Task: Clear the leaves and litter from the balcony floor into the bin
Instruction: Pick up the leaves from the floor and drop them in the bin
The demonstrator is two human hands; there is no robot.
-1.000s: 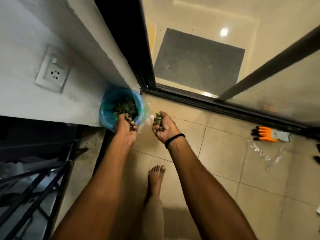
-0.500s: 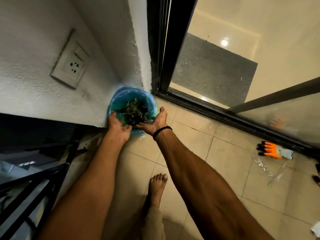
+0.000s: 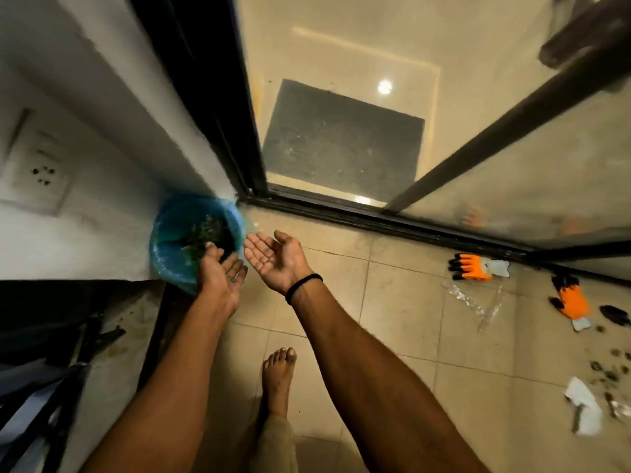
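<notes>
Bin point(image 3: 160, 247): round, lined with a blue bag, standing in the floor point(image 3: 392, 302) corner where the white wall meets the black door frame. It holds a dark green heap of leaves point(image 3: 208, 233), crumpled and matted.

Left hand point(image 3: 220, 274): over the bin's near rim, fingers extended, gripping nothing.

Right hand point(image 3: 273, 257): just beside the bin's right rim, palm up, fingers relaxed and spread, gripping nothing. A black band point(image 3: 302, 285) circles that wrist.

Litter on the floor, well apart from the bin, towards the right edge: a clear plastic wrapper point(image 3: 474, 302), a torn white paper scrap point(image 3: 584, 404), and small dark bits point(image 3: 607, 370), too blurred to identify. Two orange and black gloves point(image 3: 473, 266) point(image 3: 572, 303) lie near the door track.
</notes>
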